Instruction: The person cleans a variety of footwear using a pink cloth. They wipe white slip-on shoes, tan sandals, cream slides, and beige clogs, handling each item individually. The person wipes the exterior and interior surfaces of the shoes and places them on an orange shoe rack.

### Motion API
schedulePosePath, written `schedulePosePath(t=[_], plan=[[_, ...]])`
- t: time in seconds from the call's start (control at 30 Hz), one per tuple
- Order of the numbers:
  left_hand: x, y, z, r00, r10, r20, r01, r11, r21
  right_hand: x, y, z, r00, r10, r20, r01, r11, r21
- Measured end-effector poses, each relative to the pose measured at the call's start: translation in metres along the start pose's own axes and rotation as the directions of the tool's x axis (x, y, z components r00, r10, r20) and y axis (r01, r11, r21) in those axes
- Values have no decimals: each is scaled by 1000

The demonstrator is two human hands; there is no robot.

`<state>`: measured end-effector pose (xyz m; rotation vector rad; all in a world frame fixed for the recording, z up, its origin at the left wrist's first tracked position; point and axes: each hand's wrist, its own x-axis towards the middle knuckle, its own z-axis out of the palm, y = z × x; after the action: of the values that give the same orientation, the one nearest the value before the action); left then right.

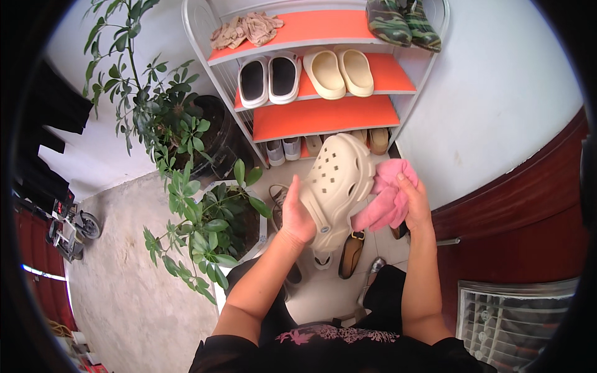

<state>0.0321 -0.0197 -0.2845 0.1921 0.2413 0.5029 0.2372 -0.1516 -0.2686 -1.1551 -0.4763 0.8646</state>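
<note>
My left hand grips a beige perforated clog by its heel end, the toe tilted up and away. Its heel strap with a round rivet faces me. A bunched pink cloth is pinched in my right hand, just right of the clog's side edge. Beyond my hands stands a shoe rack with orange shelves. One shelf holds white clogs with black insoles and cream clogs. Below my hands a dark loafer with a gold buckle lies on the tiled floor.
Camouflage boots and crumpled tan cloths lie on the top shelf. More shoes fill the bottom shelf. Potted plants stand close by at left, with a parked motorcycle farther off. A dark red door is at right.
</note>
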Motion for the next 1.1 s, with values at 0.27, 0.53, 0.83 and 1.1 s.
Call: schedulePosePath(t=[0.27,0.53,0.83,1.1], plan=[[-4,-6,7,999,30,-32,-26,992,124,3,3,1,973,-223,-57,217,971,-103],[-2,-20,-4,996,13,-87,19,935,355,-7,4,33,700,-609,373,607,231,-760],[-1,-26,-1,991,87,-100,-23,855,518,-1,9,12,716,-680,156,454,284,-845],[2,-38,-5,999,-8,-45,30,854,520,-26,21,66,633,-534,560,638,-50,-768]])
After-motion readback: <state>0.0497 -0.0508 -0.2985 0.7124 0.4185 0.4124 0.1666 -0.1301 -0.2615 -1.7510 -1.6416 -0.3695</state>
